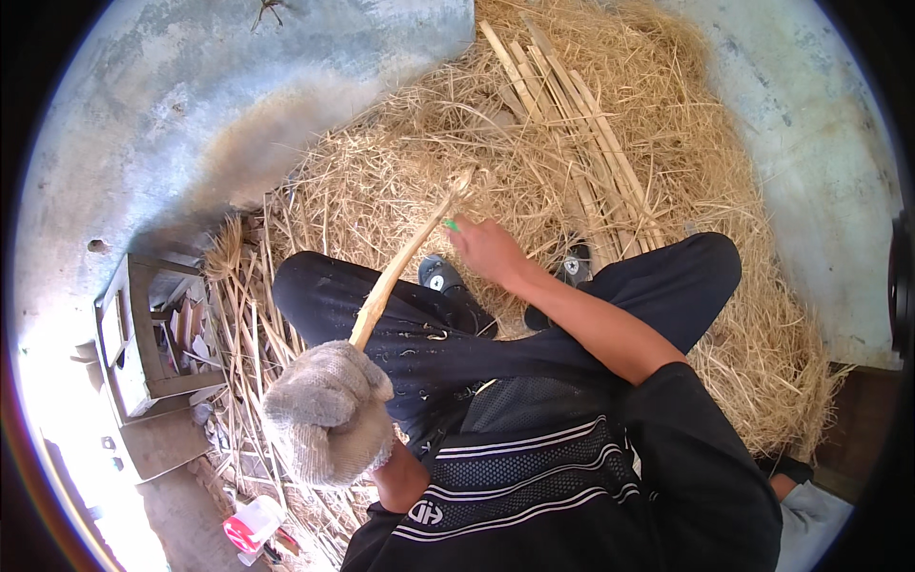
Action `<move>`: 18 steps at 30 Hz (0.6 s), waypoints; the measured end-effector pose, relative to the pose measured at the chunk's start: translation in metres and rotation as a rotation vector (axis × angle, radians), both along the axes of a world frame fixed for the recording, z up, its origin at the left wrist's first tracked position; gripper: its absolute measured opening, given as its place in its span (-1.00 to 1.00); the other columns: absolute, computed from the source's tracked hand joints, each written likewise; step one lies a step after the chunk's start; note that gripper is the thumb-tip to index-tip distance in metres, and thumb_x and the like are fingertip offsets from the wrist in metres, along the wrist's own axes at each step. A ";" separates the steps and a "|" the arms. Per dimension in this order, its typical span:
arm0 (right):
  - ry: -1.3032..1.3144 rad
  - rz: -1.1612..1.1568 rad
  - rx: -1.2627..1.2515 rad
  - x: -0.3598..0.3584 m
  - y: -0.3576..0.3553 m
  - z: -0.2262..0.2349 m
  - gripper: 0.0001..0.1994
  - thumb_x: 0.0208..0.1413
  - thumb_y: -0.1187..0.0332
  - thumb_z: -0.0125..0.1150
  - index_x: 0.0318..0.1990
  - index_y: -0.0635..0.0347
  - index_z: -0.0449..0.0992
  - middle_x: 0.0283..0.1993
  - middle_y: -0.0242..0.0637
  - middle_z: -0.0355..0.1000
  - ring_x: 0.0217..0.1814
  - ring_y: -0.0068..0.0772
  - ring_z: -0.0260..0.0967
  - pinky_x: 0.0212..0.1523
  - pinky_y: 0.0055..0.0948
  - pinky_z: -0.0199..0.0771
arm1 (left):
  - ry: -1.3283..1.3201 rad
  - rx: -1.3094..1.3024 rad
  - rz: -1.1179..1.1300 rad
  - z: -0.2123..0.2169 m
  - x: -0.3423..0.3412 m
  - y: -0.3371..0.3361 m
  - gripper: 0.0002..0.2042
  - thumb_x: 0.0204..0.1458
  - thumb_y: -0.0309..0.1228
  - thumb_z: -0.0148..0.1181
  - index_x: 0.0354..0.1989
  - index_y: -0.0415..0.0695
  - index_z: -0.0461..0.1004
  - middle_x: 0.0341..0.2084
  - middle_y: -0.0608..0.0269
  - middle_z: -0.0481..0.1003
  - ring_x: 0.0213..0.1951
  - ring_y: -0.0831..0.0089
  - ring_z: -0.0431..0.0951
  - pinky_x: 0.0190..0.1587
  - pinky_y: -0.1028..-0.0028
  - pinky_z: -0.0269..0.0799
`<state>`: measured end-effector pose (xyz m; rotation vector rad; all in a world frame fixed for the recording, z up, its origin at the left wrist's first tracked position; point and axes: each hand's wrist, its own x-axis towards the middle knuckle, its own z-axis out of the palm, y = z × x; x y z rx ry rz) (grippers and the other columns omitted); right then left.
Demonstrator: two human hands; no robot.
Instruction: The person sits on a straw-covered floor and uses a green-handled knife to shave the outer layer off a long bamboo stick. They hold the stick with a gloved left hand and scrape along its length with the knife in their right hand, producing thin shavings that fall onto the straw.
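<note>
Straw heap [667, 143]: the largest thing in view, spreading from the person's knees up and to the right over the grey ground [238, 86]; it fills nearly all the room ahead of the hands.
Split strips [572, 124]: a bundle of pale flat strips lies on the heap, long axes running from upper left to lower right, well beyond the right hand.
Wooden stool [143, 334]: lies to the person's left, apart from the gloved hand, with loose stalks between them.
Bamboo stick [405, 257]: 1 long pale stick, its axis slanting from lower left to upper right across the person's left knee; its frayed far end sits over the straw.
Left hand [329, 410]: in a grey knit glove, closed in a fist around the stick's near end, nearest the body.
Right hand [486, 248]: bare, at the stick's far part just below the frayed end, fingers curled on a small green-handled tool [450, 225]; the blade is not visible.
Open room: bare ground lies only at the upper left and far right; the legs hem in the near side.
</note>
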<state>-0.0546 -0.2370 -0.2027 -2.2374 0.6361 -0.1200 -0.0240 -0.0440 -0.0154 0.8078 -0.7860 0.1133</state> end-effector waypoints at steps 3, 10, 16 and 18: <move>-0.054 0.078 -0.060 -0.010 0.009 0.006 -0.66 0.33 0.15 -0.13 -0.11 0.27 0.42 -0.44 0.16 0.49 -0.40 0.28 0.47 -0.35 -0.02 0.54 | 0.000 0.042 -0.037 0.002 0.003 0.000 -0.83 0.00 -0.42 -0.13 -0.61 -0.16 0.20 -0.92 0.37 0.05 -0.90 0.55 0.03 -0.86 0.51 0.06; 0.078 -0.050 -0.296 -0.007 -0.039 -0.050 -0.65 0.32 0.17 -0.13 -0.13 0.34 0.40 -0.49 0.18 0.47 -0.39 0.25 0.49 -0.39 0.04 0.52 | 0.080 0.077 0.009 0.004 0.005 0.003 -0.74 0.02 -0.34 -0.09 -0.62 -0.24 0.20 -0.87 0.16 0.17 -0.89 0.37 0.20 -0.84 0.40 0.24; 0.159 -0.004 -0.243 -0.005 -0.021 -0.015 -0.64 0.34 0.17 -0.15 -0.14 0.35 0.41 -0.45 0.14 0.49 -0.38 0.21 0.51 -0.34 0.03 0.54 | 0.040 0.053 0.052 0.006 -0.002 -0.005 -0.84 -0.01 -0.44 -0.14 -0.61 -0.16 0.21 -0.91 0.36 0.06 -0.90 0.54 0.02 -0.86 0.49 0.07; 0.119 -0.057 -0.263 -0.002 -0.033 -0.037 -0.63 0.34 0.16 -0.16 -0.13 0.35 0.41 -0.45 0.12 0.49 -0.39 0.20 0.51 -0.33 0.03 0.53 | -0.003 0.062 0.010 0.008 -0.003 -0.008 -0.83 0.01 -0.43 -0.14 -0.60 -0.17 0.22 -0.91 0.33 0.07 -0.90 0.53 0.02 -0.86 0.48 0.09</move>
